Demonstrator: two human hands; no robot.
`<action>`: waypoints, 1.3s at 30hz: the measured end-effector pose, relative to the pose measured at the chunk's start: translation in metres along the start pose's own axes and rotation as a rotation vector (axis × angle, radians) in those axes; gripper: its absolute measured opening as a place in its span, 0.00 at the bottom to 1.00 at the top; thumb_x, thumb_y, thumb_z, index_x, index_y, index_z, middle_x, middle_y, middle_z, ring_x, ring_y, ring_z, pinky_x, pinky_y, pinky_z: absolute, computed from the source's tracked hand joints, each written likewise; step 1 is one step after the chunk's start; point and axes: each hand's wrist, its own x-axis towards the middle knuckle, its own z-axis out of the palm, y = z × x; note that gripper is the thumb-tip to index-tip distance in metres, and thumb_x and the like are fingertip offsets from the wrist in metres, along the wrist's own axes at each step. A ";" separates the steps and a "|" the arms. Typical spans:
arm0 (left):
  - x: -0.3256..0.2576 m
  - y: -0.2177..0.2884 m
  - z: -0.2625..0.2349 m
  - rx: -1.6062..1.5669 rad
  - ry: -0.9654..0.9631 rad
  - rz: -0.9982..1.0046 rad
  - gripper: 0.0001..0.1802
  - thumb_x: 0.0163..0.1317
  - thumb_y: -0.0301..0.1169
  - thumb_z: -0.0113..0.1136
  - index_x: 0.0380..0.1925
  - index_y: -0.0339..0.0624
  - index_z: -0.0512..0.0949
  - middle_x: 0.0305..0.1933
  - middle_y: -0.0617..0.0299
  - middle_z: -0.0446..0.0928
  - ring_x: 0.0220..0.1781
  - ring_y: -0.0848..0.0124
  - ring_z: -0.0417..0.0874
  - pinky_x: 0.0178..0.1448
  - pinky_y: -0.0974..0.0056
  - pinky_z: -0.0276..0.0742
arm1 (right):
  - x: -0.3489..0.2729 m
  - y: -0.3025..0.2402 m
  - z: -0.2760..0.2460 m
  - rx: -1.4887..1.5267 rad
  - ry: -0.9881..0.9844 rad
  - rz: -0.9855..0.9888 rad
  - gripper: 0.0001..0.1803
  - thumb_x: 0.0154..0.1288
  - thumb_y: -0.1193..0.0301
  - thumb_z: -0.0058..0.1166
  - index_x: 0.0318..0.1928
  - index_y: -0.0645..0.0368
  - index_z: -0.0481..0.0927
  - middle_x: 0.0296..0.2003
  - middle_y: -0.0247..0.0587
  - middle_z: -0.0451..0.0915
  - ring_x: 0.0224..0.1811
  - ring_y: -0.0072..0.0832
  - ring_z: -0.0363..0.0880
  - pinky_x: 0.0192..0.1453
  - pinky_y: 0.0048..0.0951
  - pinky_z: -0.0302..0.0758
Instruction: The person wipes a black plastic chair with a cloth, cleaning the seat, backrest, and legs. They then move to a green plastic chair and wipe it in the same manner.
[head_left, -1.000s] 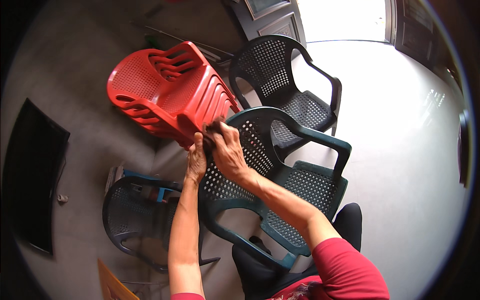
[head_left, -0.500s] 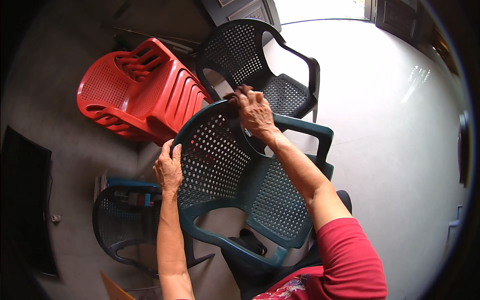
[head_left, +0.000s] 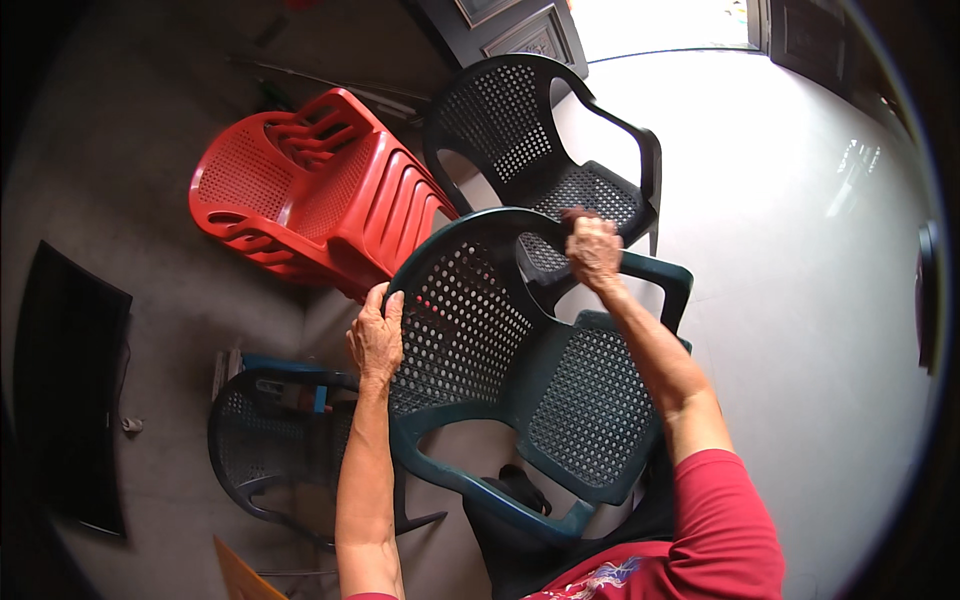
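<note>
A dark green plastic armchair (head_left: 460, 320) with a perforated back and seat stands right in front of me. My left hand (head_left: 376, 335) is closed around the left edge of its backrest, thumb on the near side. At the far side, where the back's rim runs down into the right armrest, my right hand (head_left: 596, 252) presses a dark maroon cloth (head_left: 578, 214). Only a small bit of the cloth shows past my fingers; the rest is hidden under the hand.
Stacked red plastic armchairs (head_left: 330, 190) stand at the far left. A black armchair (head_left: 500, 120) is just beyond the green one, and another dark chair (head_left: 265, 440) is at the lower left. Further left is a dark flat screen (head_left: 70, 390). A panelled door (head_left: 520, 35) stands at the back.
My right hand has slid with the cloth from the top of the backrest rim rightward and down toward the right armrest. The left hand keeps its grip. The whole view has shifted slightly.
</note>
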 end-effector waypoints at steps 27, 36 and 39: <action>-0.003 0.006 -0.001 0.150 0.062 -0.001 0.18 0.66 0.49 0.50 0.52 0.61 0.75 0.39 0.54 0.82 0.43 0.49 0.81 0.45 0.50 0.76 | -0.032 0.028 -0.042 -0.272 0.032 -0.492 0.15 0.58 0.66 0.46 0.40 0.62 0.79 0.38 0.43 0.73 0.42 0.36 0.68 0.42 0.37 0.67; -0.006 0.008 -0.002 0.219 0.065 0.004 0.18 0.67 0.50 0.48 0.53 0.61 0.74 0.38 0.53 0.82 0.42 0.48 0.81 0.45 0.49 0.75 | -0.069 0.106 -0.094 -0.302 0.062 -0.288 0.17 0.59 0.68 0.49 0.47 0.62 0.75 0.42 0.45 0.72 0.45 0.39 0.70 0.39 0.41 0.70; -0.008 0.014 -0.002 0.216 0.052 0.007 0.18 0.67 0.49 0.49 0.53 0.60 0.74 0.38 0.52 0.82 0.42 0.48 0.81 0.44 0.49 0.75 | -0.065 0.108 -0.101 -0.271 -0.061 0.014 0.10 0.59 0.70 0.46 0.38 0.62 0.75 0.38 0.47 0.75 0.43 0.40 0.70 0.39 0.43 0.70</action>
